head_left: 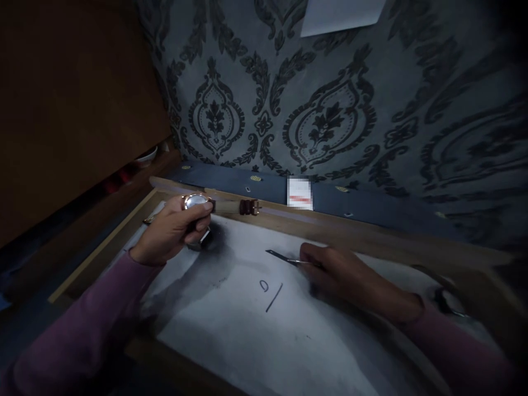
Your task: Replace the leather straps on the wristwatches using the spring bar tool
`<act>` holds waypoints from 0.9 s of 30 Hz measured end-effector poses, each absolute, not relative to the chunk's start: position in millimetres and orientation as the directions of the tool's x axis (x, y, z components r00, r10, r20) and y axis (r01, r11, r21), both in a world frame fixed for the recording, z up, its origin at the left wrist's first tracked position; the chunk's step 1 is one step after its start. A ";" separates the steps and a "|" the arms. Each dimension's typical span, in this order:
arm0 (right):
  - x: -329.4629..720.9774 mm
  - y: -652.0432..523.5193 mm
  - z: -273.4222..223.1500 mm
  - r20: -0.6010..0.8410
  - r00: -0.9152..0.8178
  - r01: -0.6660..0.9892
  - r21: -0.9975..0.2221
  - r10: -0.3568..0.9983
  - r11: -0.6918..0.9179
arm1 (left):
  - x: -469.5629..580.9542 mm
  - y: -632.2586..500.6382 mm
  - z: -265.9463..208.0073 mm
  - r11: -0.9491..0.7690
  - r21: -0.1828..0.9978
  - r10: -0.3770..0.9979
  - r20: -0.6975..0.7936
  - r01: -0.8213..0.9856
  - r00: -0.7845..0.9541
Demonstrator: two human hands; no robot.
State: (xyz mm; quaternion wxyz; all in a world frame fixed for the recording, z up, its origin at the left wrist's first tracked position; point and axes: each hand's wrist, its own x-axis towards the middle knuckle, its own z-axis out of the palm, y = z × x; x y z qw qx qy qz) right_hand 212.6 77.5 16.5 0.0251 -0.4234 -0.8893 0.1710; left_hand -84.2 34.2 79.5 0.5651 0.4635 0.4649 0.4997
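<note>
A wristwatch point(197, 202) with a shiny round case is pinched in my left hand point(175, 228). Its strap, pale on the side I see, sticks out to the right and ends in a dark keeper and a metal buckle. Below my left fingers, part of another strap or band point(202, 240) shows. My right hand point(336, 272) is closed around a slim craft knife point(284, 257), its narrow blade pointing left. The knife is held above a white paper sheet point(247, 341), apart from the watch.
The sheet lies in a shallow wooden tray point(107, 242) with raised edges and bears a pen mark. Another watch-like object point(451, 302) lies at the right. A small white card point(300, 192) stands by the patterned wall point(264, 93). A brown wooden panel point(74, 110) is at the left.
</note>
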 end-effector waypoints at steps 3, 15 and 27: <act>225.4 83.2 32.4 0.012 -0.625 0.727 -0.354 0.780 0.588 | -84.4 32.9 80.7 0.089 0.988 0.994 -0.081 -0.124 0.071; 246.3 83.3 35.6 -0.035 -0.536 0.844 -0.068 0.844 0.533 | -84.1 32.5 83.0 0.059 0.998 0.994 -0.057 -0.024 0.094; 243.7 93.1 3.1 -0.101 -0.581 0.809 0.031 0.807 0.587 | -75.3 36.6 78.6 0.107 0.988 0.993 -0.101 -0.110 0.054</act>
